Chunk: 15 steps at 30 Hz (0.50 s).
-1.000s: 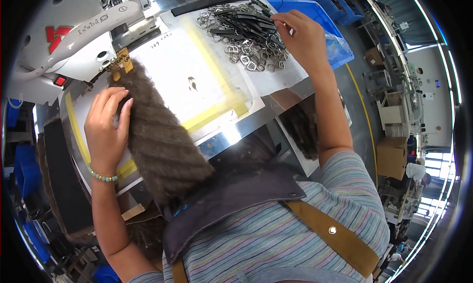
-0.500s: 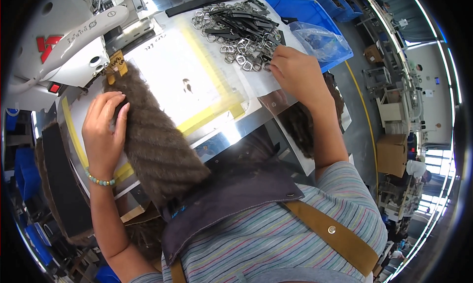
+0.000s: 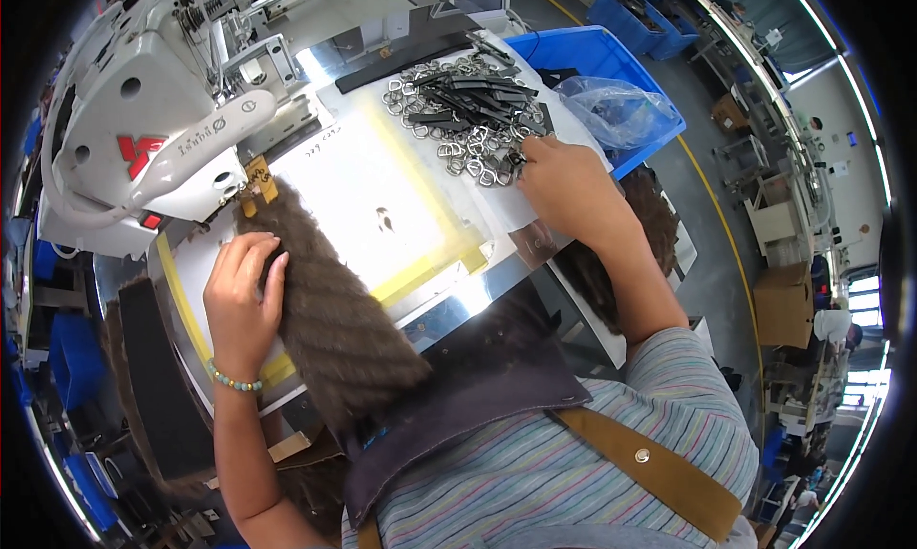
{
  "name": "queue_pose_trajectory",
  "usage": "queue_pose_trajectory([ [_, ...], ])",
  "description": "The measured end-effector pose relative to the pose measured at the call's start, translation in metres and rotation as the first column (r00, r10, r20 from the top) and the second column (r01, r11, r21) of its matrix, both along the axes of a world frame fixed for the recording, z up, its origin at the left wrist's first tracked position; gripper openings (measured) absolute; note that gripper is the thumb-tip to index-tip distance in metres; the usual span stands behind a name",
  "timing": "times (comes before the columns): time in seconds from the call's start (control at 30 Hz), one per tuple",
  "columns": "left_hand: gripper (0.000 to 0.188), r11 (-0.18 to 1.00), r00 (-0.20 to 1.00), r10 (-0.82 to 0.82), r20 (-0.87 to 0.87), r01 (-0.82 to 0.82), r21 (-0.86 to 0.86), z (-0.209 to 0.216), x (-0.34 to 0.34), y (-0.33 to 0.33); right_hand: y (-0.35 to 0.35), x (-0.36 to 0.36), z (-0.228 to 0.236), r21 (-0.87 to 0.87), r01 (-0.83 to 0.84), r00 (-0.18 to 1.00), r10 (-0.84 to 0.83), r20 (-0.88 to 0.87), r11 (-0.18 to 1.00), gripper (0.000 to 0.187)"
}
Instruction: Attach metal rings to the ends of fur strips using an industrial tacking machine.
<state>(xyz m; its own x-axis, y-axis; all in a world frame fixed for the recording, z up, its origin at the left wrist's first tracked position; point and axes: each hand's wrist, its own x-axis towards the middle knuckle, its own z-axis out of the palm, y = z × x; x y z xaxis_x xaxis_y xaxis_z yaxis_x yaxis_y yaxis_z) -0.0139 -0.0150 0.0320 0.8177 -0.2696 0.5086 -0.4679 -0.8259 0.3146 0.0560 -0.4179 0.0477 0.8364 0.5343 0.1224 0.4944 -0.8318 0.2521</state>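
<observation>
A strip of brown fur (image 3: 344, 310) runs from beneath the sewing machine (image 3: 143, 109) toward my apron. My left hand (image 3: 244, 301) rests on the fur's left edge, thumb a little apart from the bent fingers. At the right of the work surface lies a pile of metal D-rings (image 3: 468, 152) with short black straps (image 3: 478, 95) among them. My right hand (image 3: 573, 186) is closed at the pile's right edge, fingertips pinched together. A dark bit shows by those fingertips; what they hold is mostly hidden. Yellowish tabs (image 3: 258, 181) sit at the fur's far end.
A white sheet edged with yellow tape (image 3: 420, 286) covers the work surface. Behind the pile stands a blue bin (image 3: 659, 119) with a clear plastic bag (image 3: 611, 109). More brown fur (image 3: 654, 215) lies beyond my right forearm. At far left is a fur-edged black panel (image 3: 162, 387).
The whole view has shifted, so everything sits lower and further right. My right hand stays at the D-ring pile with its fingers pinched. My left hand remains on the fur.
</observation>
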Motion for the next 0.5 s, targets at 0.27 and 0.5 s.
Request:
queue_pose_trajectory([
  [0.27, 0.017, 0.999, 1.0, -0.003, -0.001, 0.003, -0.054, -0.001, 0.001, 0.002, 0.006, 0.004, 0.002, -0.077, -0.029, 0.999, 0.03, 0.019, 0.997, 0.01],
  [0.5, 0.021, 0.883, 0.987, -0.057, -0.148, -0.02, -0.469, 0.004, -0.006, -0.006, 0.039, 0.012, 0.07, 0.331, -0.177, 0.983, 0.181, 0.018, 0.927, 0.01],
])
